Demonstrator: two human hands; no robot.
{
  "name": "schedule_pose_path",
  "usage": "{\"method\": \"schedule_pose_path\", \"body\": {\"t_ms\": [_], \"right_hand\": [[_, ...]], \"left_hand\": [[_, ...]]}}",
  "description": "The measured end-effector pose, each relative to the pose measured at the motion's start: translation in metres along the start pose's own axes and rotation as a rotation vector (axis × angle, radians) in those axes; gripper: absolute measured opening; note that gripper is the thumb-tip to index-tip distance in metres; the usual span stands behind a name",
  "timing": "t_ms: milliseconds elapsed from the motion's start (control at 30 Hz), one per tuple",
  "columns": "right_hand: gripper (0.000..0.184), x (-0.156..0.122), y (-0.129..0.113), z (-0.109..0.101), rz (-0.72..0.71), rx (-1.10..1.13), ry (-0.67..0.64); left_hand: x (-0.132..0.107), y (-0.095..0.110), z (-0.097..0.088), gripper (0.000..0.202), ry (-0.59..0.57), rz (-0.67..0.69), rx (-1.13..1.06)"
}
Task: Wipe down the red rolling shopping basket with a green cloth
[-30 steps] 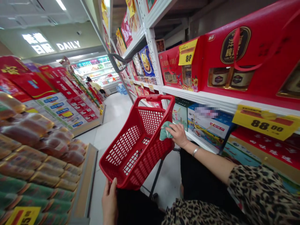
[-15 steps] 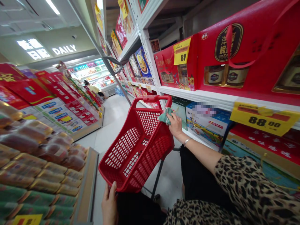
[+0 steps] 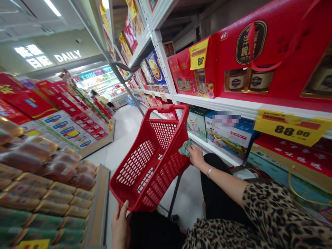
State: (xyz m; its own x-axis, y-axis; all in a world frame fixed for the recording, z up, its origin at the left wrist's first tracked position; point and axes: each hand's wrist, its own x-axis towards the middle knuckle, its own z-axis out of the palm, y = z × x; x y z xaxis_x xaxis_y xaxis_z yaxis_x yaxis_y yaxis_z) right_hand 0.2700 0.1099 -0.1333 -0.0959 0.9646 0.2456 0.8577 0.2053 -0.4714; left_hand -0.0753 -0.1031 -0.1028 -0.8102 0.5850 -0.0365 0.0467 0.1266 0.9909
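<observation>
Leopard-print top, tan with black spots [image 3: 280, 211], short sleeves; black trousers or skirt [image 3: 220, 186]; thin silver bangle [image 3: 210, 172] on right wrist [image 3: 203, 165].

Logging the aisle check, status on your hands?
Right hand pressing teal cloth on red basket side. Left hand holding basket's lower end. White shelf alongside.

Ceiling strip lights [image 3: 52, 7] are pouring bright, even light down, well beyond the right grip [image 3: 196, 156]; shadows are falling soft, shelf uprights [image 3: 164, 58] are bending wide toward the edges, and a pixelated blur patch [image 3: 226, 119] is smearing just above the grip.
</observation>
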Motion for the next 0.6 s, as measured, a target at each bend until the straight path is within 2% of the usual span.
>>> {"method": "schedule_pose_path", "body": {"t_ms": [67,167,267,333,400,467,600], "right_hand": [[0.059,0.004,0.0,-0.011,0.019,0.036,0.052],[0.06,0.02,0.002,-0.036,0.027,0.134,0.279],[0.056,0.049,0.005,-0.069,-0.021,0.219,0.521],[0.052,0.074,0.003,-0.093,-0.066,0.247,0.614],[0.054,0.099,-0.002,-0.115,-0.09,0.233,0.642],[0.058,0.12,-0.01,-0.132,-0.089,0.18,0.608],[0.059,0.135,-0.026,-0.144,-0.072,0.087,0.474]], "left_hand": [[0.004,0.001,-0.002,0.035,0.018,-0.051,-0.018],[0.01,0.008,-0.006,0.033,-0.003,-0.13,-0.027],[0.016,0.016,-0.012,0.034,-0.04,-0.184,-0.038],[0.019,0.02,-0.015,0.037,-0.051,-0.2,-0.057],[0.022,0.023,-0.017,0.039,-0.067,-0.205,-0.061],[0.024,0.023,-0.019,0.04,-0.082,-0.206,-0.047],[0.025,0.021,-0.022,0.042,-0.107,-0.217,-0.052]]}}
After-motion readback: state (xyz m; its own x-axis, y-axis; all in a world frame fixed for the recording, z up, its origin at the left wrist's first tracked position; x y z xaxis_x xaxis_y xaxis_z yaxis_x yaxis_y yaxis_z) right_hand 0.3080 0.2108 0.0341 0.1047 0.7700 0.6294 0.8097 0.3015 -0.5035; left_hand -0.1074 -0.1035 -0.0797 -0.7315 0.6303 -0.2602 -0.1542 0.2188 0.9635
